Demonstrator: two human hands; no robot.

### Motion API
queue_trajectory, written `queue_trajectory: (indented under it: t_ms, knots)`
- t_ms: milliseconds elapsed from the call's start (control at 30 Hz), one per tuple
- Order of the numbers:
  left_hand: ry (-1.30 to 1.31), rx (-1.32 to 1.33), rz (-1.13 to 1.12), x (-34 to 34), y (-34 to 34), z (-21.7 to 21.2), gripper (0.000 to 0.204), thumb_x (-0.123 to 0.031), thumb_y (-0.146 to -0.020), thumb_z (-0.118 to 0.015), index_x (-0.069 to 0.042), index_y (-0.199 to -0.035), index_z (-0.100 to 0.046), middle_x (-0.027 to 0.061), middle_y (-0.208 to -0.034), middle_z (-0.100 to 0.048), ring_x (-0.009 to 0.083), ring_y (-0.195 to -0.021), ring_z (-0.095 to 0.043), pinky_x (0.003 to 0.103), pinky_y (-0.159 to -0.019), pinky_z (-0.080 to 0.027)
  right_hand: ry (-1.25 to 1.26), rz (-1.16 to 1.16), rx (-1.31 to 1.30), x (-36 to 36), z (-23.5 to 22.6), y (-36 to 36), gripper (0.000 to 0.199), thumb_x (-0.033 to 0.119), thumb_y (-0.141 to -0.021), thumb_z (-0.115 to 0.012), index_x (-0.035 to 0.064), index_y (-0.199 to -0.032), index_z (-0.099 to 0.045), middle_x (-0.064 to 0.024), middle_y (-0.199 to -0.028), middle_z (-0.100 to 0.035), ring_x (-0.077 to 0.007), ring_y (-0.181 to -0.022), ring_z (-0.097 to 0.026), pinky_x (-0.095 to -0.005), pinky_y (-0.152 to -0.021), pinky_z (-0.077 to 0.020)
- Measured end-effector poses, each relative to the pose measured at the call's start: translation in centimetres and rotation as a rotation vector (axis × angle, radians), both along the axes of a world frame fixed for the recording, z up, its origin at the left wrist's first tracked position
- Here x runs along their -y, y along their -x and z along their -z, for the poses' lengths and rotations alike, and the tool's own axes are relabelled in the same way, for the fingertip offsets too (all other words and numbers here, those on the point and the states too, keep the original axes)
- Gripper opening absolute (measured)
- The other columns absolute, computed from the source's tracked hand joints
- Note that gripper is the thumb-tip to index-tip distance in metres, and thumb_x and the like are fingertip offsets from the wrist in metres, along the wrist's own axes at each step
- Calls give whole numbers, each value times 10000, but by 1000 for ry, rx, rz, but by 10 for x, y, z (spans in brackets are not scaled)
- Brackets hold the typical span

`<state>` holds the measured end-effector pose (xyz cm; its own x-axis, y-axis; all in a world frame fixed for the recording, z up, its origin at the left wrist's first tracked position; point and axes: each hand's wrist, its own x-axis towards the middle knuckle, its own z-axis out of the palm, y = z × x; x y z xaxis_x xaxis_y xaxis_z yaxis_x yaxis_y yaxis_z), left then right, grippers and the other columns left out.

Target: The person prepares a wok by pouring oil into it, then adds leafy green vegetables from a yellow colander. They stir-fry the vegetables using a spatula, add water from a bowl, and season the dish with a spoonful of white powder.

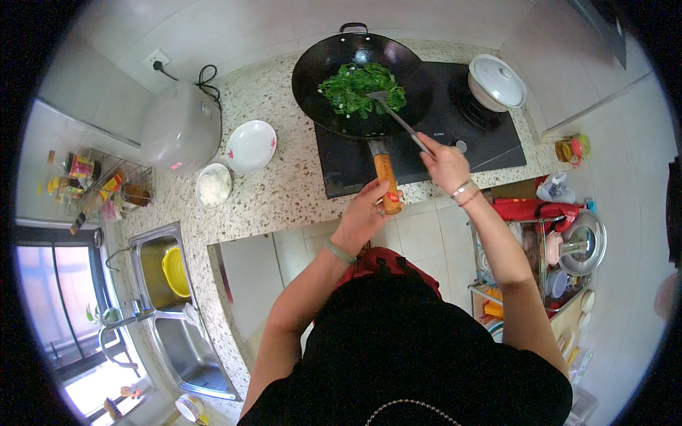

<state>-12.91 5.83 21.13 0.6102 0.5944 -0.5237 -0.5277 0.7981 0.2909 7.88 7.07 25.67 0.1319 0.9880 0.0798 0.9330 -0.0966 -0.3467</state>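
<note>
A dark wok (pixel 312 82) sits on the left part of the black gas stove (pixel 490 145). Chopped leafy greens (pixel 359 82) with small white bits lie in its middle. My left hand (pixel 364 211) is closed around the wok's wooden handle (pixel 384 174), which points toward me. In my right hand (pixel 446 165) is the grey grip of a metal spatula (pixel 398 119). The spatula's blade rests among the greens at their right side, partly covered by leaves.
A white lidded pot (pixel 490 89) stands on the right burner. Left of the stove are a white plate (pixel 252 145), a bowl of white contents (pixel 214 186) and a grey appliance (pixel 181 128). A double sink (pixel 195 348) is at lower left; a crowded rack (pixel 540 241) at right.
</note>
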Motion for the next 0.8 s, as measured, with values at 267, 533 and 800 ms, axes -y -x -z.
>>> queue_trajectory:
  t_ms: [267, 533, 800]
  knots:
    - [27, 110, 43, 9, 10, 14, 331, -307, -967, -441, -56, -1182, -467, 96, -1093, -574, 262, -1054, -548, 457, -952, -445, 72, 32, 93, 9, -11, 34, 394, 198, -828, -577, 214, -1222, -555, -185, -756, -641, -373, -709, -631, -475, -615, -516]
    - [195, 62, 54, 28, 12, 29, 313, -191, -972, -349, -38, -1228, -446, 144, -1255, -489, 293, -1195, -455, 454, -1033, -372, 10, 71, -411, 13, 17, 49, 431, 239, -862, -596, 83, -1258, -527, -148, -753, -656, -218, -515, -606, -343, -499, -487]
    - [149, 152, 114, 55, -50, 55, 406, -213, -958, -435, -41, -1323, -390, 146, -1347, -423, 268, -1245, -414, 420, -1072, -328, 11, 500, -756, 22, 26, -27, 239, 198, -888, -555, -18, -879, -658, -98, -624, -636, -149, -460, -602, -262, -420, -468]
